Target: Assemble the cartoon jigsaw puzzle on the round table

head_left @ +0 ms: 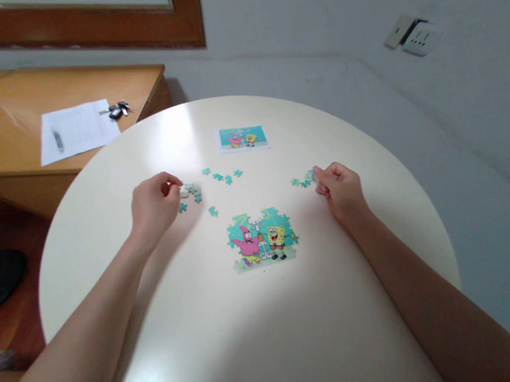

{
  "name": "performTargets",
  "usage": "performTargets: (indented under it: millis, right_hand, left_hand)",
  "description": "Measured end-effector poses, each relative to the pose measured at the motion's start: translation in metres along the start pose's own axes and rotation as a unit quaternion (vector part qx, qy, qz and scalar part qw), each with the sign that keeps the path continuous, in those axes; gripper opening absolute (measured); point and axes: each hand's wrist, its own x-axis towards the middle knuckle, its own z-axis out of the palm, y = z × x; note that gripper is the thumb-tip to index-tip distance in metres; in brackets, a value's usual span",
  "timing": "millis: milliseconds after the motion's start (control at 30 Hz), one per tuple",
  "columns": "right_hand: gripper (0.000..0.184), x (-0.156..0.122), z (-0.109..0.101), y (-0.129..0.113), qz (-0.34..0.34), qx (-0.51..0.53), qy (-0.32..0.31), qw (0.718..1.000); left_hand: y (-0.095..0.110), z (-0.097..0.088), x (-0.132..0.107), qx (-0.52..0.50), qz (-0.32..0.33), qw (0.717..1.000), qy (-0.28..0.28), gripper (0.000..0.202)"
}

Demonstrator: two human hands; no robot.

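Observation:
My left hand (pixel 155 201) is closed in a pinch at a pale puzzle piece (pixel 183 192), beside a small cluster of loose pieces (pixel 197 194) on the left. On the right, the thumb and fingers of my right hand (pixel 340 186) are pinched on a puzzle piece (pixel 315 175), mostly hidden by the fingertips. Several teal pieces (pixel 303 182) lie just left of that hand. Between my forearms lies a partly joined jigsaw puzzle (pixel 263 238) with pink, white and yellow cartoon figures. Its outer edges are jagged with tabs and gaps.
Behind the puzzle lies a reference picture card (pixel 242 138) on the round white table (pixel 269 332). More loose pieces (pixel 228 180) are scattered before it. A wooden desk (pixel 16 139) at left bears a paper sheet (pixel 76 131) and keys (pixel 119 109). A wall (pixel 294 15) stands behind.

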Motion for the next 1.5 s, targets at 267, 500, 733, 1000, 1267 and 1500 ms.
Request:
performTargets:
  millis: [267, 500, 733, 1000, 1267, 1500]
  right_hand:
    - [0.037, 0.005, -0.002, 0.003, 0.020, 0.024, 0.000, 1.000]
    - [0.033, 0.006, -0.003, 0.005, 0.025, 0.021, 0.001, 0.999]
    - [0.040, 0.006, -0.002, 0.005, 0.027, 0.036, -0.002, 0.999]
    - [0.044, 0.004, -0.001, 0.003, 0.009, 0.033, -0.001, 0.999]
    - [0.032, 0.015, -0.016, 0.010, -0.073, -0.160, 0.036, 0.984]
    - [0.029, 0.004, -0.021, 0.013, -0.187, -0.496, -0.090, 0.843]
  left_hand:
    - [0.002, 0.000, 0.000, 0.002, 0.009, 1.000, 0.019, 0.022]
    - [0.000, 0.003, 0.001, -0.027, 0.033, 0.999, 0.007, 0.021]
    - [0.000, 0.007, -0.003, -0.039, 0.106, 0.992, -0.059, 0.022]
    - [-0.001, 0.008, -0.005, -0.040, 0.120, 0.989, -0.081, 0.025]
    - [0.002, 0.009, -0.006, -0.045, 0.112, 0.988, -0.094, 0.024]
    - [0.004, 0.010, -0.008, -0.044, 0.099, 0.989, -0.102, 0.026]
